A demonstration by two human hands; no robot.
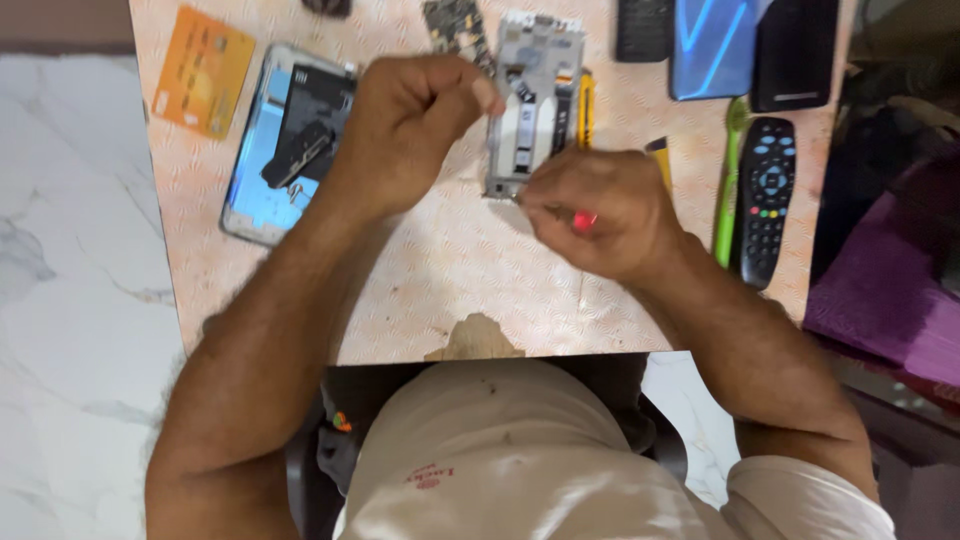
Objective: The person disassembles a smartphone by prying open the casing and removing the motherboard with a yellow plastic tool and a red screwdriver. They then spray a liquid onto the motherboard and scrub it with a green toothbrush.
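Observation:
A grey opened phone frame [530,100] lies on the patterned table [450,280], its insides showing. My left hand [405,125] is curled closed, its thumb against the frame's left edge. My right hand [595,210] is closed on a small tool with a red end [585,221], its tip at the frame's near bottom edge. A small circuit board [455,25] lies at the far edge, just beyond my left hand.
Left of my left arm lie a phone back with loose parts [285,140] and an orange card [203,70]. A yellow tool [586,105], a green stick [728,180], a black remote [768,195], a blue phone [712,45] and dark phones sit right.

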